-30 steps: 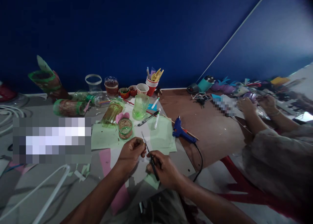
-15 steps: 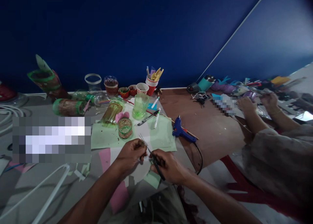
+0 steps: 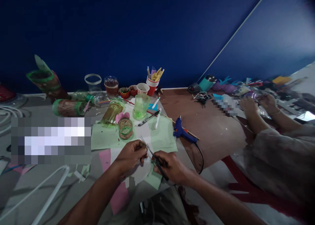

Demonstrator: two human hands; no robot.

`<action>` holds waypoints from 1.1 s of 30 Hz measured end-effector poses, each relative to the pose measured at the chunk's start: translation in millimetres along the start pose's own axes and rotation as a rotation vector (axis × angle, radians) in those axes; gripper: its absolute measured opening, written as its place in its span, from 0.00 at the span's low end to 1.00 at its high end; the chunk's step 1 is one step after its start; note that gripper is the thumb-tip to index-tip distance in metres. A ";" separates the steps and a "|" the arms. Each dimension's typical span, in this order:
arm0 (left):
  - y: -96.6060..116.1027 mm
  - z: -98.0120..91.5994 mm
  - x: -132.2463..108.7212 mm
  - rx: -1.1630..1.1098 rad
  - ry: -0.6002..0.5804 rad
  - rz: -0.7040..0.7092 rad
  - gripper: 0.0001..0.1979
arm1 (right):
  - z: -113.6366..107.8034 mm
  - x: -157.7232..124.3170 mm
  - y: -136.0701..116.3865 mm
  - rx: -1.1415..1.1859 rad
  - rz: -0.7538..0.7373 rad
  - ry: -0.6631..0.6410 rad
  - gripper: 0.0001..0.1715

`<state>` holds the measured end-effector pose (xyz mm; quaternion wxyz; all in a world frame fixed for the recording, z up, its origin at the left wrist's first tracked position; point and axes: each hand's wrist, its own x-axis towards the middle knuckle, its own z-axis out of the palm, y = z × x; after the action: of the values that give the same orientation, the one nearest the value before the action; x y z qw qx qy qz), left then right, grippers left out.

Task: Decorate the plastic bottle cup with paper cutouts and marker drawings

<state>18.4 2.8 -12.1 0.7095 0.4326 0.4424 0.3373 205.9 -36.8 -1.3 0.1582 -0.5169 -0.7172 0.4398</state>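
My right hand (image 3: 172,166) is closed around a pair of scissors (image 3: 161,169) with dark handles. Their thin blades point up and left, slightly apart, past the fingertips of my left hand (image 3: 131,156). That hand is pinched closed by the blades; whatever lies between its fingers is too small or hidden to make out. White paper (image 3: 139,179) and a green paper piece (image 3: 155,179) lie beneath my hands. Just beyond stands a small round container (image 3: 125,132) with a green rim and brown sides, beside a pink petal-shaped piece (image 3: 122,116).
A blue glue gun (image 3: 183,131) with a black cord lies to the right. Green cut bottles (image 3: 141,107), paint cups (image 3: 124,93) and a red cup (image 3: 153,86) of tools stand behind. A white hanger-like frame (image 3: 52,195) is at left. Another person's hands (image 3: 248,105) work at far right.
My right hand and the scissors handles have shifted slightly right and down. My left hand stays nearly still. The other person's hands have moved a little.
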 end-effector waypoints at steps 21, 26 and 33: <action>-1.8 6.3 3.1 -0.093 0.136 0.102 0.07 | 13.5 7.6 -5.5 0.142 0.042 0.049 0.08; -1.9 1.2 1.5 0.004 0.092 0.031 0.06 | 4.2 5.4 -4.9 0.029 0.020 0.012 0.08; -5.8 -6.2 3.1 0.073 0.004 -0.010 0.05 | -4.7 1.3 -6.9 -0.033 -0.004 -0.024 0.12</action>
<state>14.5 5.1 -19.9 0.6939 0.4553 0.4580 0.3185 204.4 -34.0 6.6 0.1420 -0.5125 -0.7272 0.4340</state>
